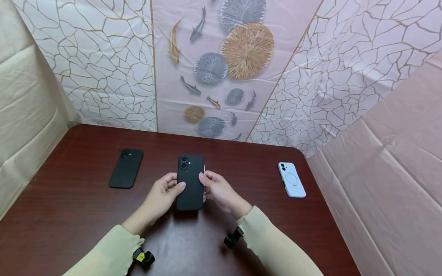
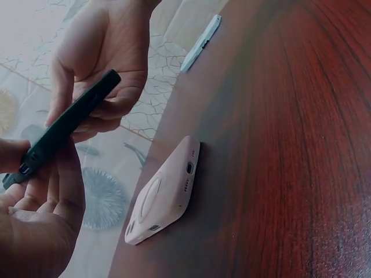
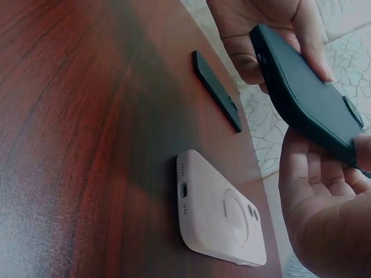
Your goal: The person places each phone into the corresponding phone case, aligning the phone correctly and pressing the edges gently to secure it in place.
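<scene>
A: What are the hands doing?

B: Both grip one black phone [image 1: 190, 182], back side up with its lenses at the far end. The left hand [image 1: 162, 198] pinches its left edge with the thumb on top, and the right hand [image 1: 219, 191] pinches the right edge the same way.

A: Is it resting on the counter [image 1: 69, 214]?

B: No. The wrist views show it raised above the wood, tilted, fingers curled underneath.

A: Anything under it?

B: A pale pink phone case [image 2: 164, 193] lies flat on the counter right below the hands, camera cutout and a ring on its back facing up. From the head view only a sliver of it peeks out beside the black phone.

A: And elsewhere?

B: A second black phone [image 1: 126, 168] lies well off to the left, and a light blue case [image 1: 291, 179] lies well off to the right, both flat, neither touched.
</scene>
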Demonstrator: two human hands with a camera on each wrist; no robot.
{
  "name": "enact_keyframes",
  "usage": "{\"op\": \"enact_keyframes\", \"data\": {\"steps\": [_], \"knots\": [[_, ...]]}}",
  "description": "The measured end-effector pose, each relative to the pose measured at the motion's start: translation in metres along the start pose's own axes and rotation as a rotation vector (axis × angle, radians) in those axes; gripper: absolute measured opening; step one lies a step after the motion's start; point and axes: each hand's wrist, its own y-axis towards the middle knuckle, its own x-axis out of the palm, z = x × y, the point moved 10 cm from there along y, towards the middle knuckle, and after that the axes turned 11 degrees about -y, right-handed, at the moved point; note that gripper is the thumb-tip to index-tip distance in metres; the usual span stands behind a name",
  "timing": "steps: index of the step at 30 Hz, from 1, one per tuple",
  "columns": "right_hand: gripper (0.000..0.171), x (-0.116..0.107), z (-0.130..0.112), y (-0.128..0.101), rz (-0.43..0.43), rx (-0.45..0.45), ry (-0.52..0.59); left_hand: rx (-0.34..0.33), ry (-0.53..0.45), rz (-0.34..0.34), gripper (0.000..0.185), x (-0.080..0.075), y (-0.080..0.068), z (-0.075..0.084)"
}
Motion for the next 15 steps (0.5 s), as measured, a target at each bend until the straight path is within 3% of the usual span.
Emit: {"op": "enact_keyframes", "data": {"steps": [5,15], "knots": [[0.024,-0.0002,0.0023,0.0004,0.004,0.012,0.018,0.025,-0.002,-0.004,0.029,0.0018,0.0006,0.0017],[0.031,-0.0039,0.0029,-0.0014,0.010,0.015,-0.009,-0.010,0.004,0.001,0.030,0.0038,0.0004,-0.0033]]}}
